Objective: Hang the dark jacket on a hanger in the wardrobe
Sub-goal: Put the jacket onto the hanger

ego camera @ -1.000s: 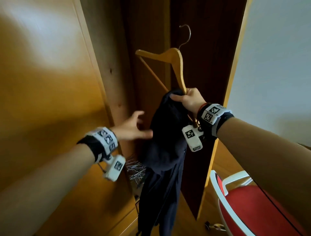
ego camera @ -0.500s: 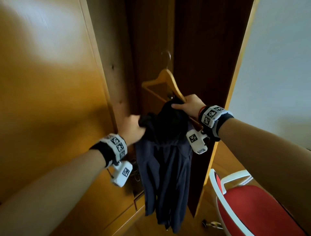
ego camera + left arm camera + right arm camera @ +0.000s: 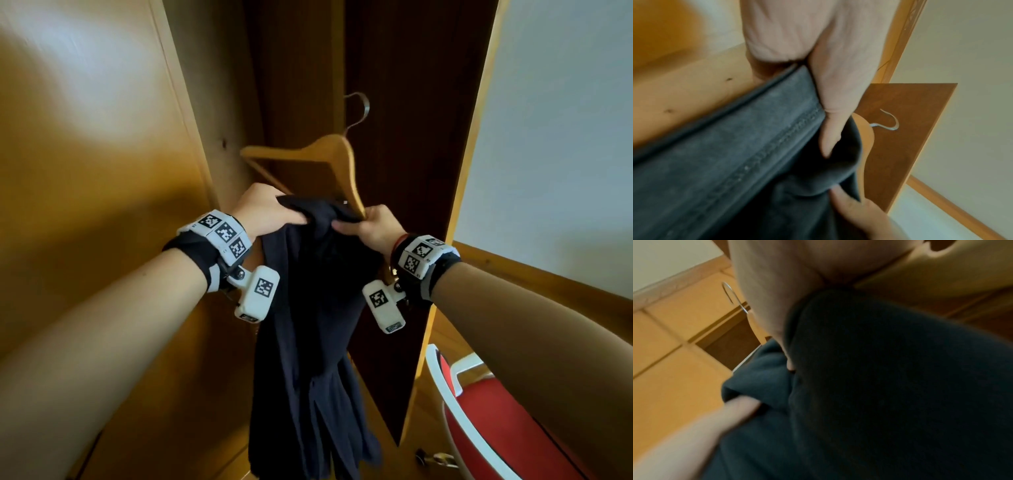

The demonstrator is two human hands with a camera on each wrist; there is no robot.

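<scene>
Left hand (image 3: pixel 265 210): fingers curled round a bunched fold at the top of the dark jacket (image 3: pixel 315 308), thumb pressed against a stitched seam, as the left wrist view shows. Right hand (image 3: pixel 371 228): fingers clenched on the jacket's upper edge together with the near arm of the wooden hanger (image 3: pixel 337 161); thumb laid across the cloth. The two hands sit close together, with the gathered fabric between them.

Setting: an open wardrobe (image 3: pixel 301 68) of honey-coloured wood with a dark brown interior. Its door (image 3: pixel 411 171) stands ajar to the right, dark inner face toward the viewer. A pale wall (image 3: pixel 565 137) lies beyond the door, with a wooden skirting board (image 3: pixel 548 274) at its foot. A large wooden panel (image 3: pixel 85 171) fills the left side.

Surroundings: a red chair with a white frame (image 3: pixel 486 421) stands at lower right, just beside the door's lower edge. A small metallic object (image 3: pixel 433 457), too small to identify, lies on the floor near the door's foot.

Orientation: the jacket is held in the air before the wardrobe opening, long axis vertical, top at the hands and loose end hanging toward the floor. The hanger is tilted; its metal hook (image 3: pixel 359 109) points upward, one arm reaching left toward the wardrobe frame, the other descending into the right hand. The hook is not on any rail visible here.
</scene>
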